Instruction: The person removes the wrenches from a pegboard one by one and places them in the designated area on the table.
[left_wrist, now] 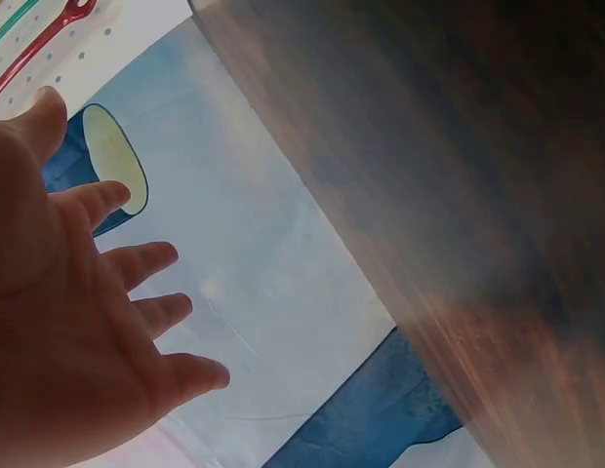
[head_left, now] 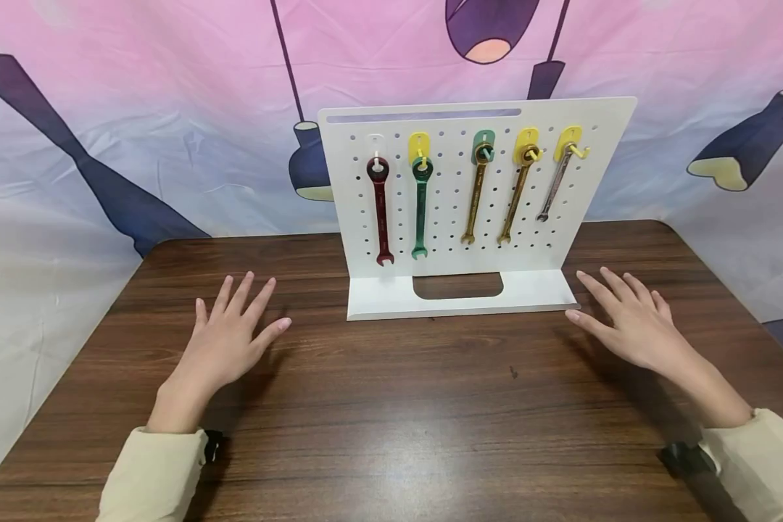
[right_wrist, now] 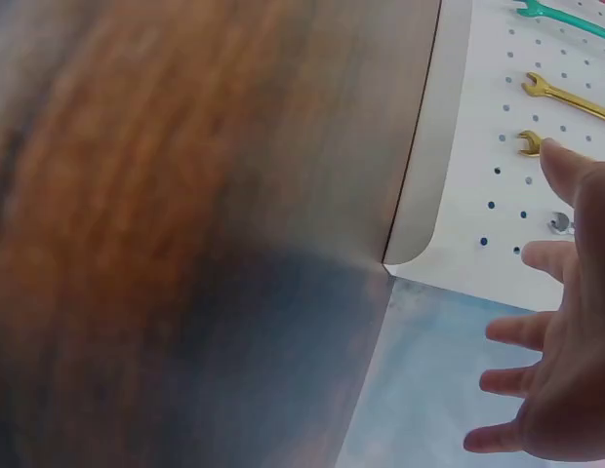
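Note:
My left hand (head_left: 225, 344) is over the left side of the table, fingers spread, holding nothing. On the other side my right hand (head_left: 639, 330) is also spread and bare, its fingertips close to the right end of the pegboard's base. The white pegboard (head_left: 457, 261) stands upright between them. From left to right hang a red wrench (head_left: 381, 210), a green wrench (head_left: 420, 210), a gold wrench (head_left: 475, 199), a second gold wrench (head_left: 515, 199) and a smaller silver wrench (head_left: 554, 187). In the right wrist view, the right thumb overlaps one gold wrench (right_wrist: 530, 143).
Each wrench hangs from a hook: one white hook (head_left: 376, 145), one green hook (head_left: 485, 138), and yellow ones such as the hook (head_left: 570, 136) at far right. The brown wooden table (head_left: 391, 406) meets a printed cloth backdrop (head_left: 222, 145) behind the board.

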Tool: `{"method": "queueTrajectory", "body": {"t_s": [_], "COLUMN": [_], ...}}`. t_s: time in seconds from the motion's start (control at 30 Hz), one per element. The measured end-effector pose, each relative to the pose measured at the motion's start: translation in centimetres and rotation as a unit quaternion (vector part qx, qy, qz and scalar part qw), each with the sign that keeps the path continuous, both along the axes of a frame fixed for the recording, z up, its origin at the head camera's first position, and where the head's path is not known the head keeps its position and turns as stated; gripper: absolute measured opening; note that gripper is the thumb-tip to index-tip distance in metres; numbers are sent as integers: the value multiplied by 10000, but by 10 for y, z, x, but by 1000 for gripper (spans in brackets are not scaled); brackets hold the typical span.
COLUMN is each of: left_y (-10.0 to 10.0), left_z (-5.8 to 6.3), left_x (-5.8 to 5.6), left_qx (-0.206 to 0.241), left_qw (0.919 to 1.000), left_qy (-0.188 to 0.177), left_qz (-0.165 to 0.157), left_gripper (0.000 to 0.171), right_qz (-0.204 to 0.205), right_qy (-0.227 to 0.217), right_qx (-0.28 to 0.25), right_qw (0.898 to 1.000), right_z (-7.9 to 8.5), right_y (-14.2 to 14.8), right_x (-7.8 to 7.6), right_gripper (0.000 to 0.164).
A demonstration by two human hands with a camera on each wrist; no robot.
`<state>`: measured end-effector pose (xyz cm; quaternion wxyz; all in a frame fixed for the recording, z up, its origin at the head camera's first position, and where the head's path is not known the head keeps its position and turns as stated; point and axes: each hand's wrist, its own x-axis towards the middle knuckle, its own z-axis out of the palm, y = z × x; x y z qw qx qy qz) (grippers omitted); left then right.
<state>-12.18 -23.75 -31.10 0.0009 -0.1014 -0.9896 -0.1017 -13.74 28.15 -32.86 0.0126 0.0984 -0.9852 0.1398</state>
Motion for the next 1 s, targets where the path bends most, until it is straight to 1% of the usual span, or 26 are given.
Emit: {"method": "queueTrajectory", "body": {"t_s": [0.3, 0.4, 0.53, 0.6, 0.7, 0.8, 1.0], "left_y": [0, 1, 3, 5, 8, 11, 18], "left_z": [6, 6, 7, 8, 9, 11, 18], "left_x": [-11, -15, -21, -24, -30, -37, -51], "left_qx": [303, 426, 670, 816, 997, 1129, 1488], "left_qw": [9992, 9986, 9969, 9955, 9937, 9922, 9875], "left_qy": [-270, -286, -315, -345, -386, -394, -342], "left_qz": [21, -79, -270, -330, -336, -343, -393], "left_gripper": [79, 80, 80, 79, 76, 73, 65], "right_qz": [245, 355, 613, 715, 808, 863, 917], "right_qy": [-105, -105, 40, 102, 146, 143, 82], "right_qx": [-214, -313, -527, -641, -765, -802, -823], "right_qw": [9994, 9988, 9967, 9953, 9937, 9929, 9923], "right_z": [6, 6, 6, 6, 6, 6, 7], "right_y": [-5, -7, -8, -8, -9, -11, -15], "right_x": [-4, -5, -6, -6, -7, -7, -7], "right_gripper": [69, 68, 65, 63, 60, 60, 58]}}
